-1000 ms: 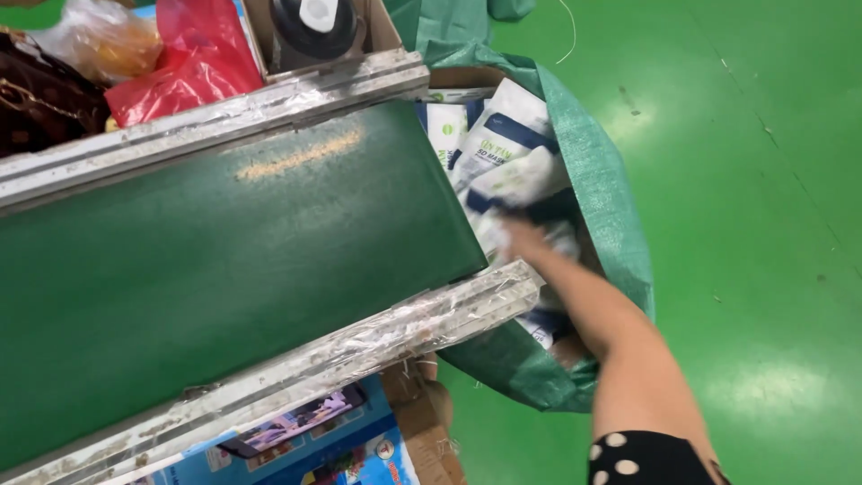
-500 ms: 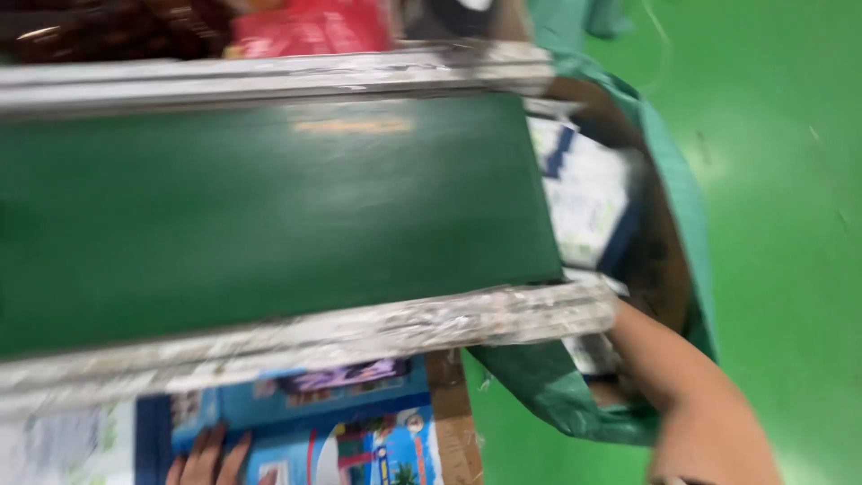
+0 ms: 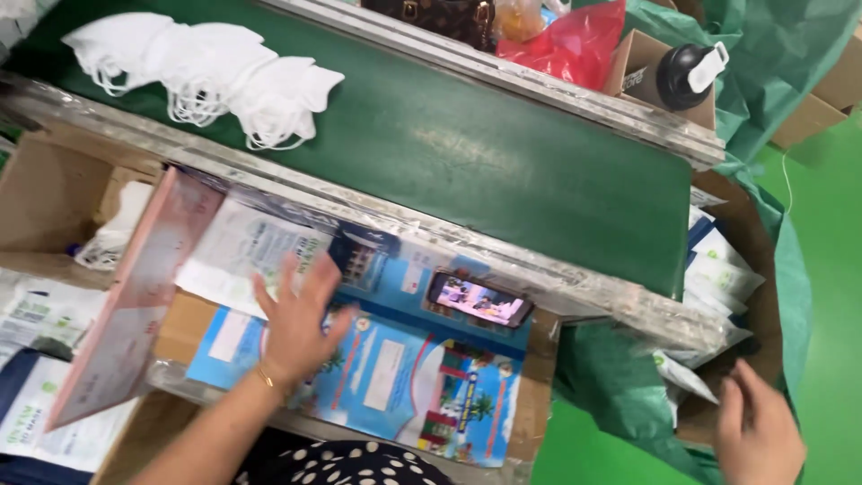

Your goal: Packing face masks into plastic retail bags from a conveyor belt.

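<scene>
while the left hand (image 3: 296,323) lies flat, grip apart, on the blue sheet (image 3: 404,377), the right hand (image 3: 754,431) hangs empty, fingers loose

Your right hand (image 3: 759,431) is cut off by the bottom edge, and motion blur keeps you from telling whether it grips anything. The conveyor belt (image 3: 503,162) hides most of the white packets (image 3: 718,269) in the green sack (image 3: 620,395) beside it. The phone (image 3: 479,300) below the belt shows a picture too small to make out.
</scene>
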